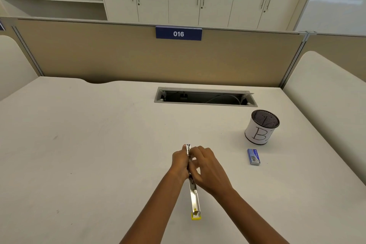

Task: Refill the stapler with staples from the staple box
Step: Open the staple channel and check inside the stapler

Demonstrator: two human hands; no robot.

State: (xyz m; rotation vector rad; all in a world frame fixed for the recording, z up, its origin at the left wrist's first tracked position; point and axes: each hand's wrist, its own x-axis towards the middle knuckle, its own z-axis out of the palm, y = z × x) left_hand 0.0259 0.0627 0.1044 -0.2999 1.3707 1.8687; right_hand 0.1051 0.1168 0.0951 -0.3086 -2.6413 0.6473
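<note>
A metal stapler [194,199] is swung wide open in the middle of the desk, its long shiny arm reaching toward me and ending in a yellow tip. My left hand [179,161] grips the far part of the stapler from the left. From the right, my right hand [209,168] has its fingers curled against the same part. What lies between the fingers is hidden. The small blue staple box [253,156] lies flat on the desk to the right, apart from both hands.
A mesh pen cup [261,127] wrapped in white paper marked "B" stands behind the staple box. An open cable slot [205,97] sits at the back of the white desk [89,154]. A beige partition [118,55] with a "016" sign closes the back.
</note>
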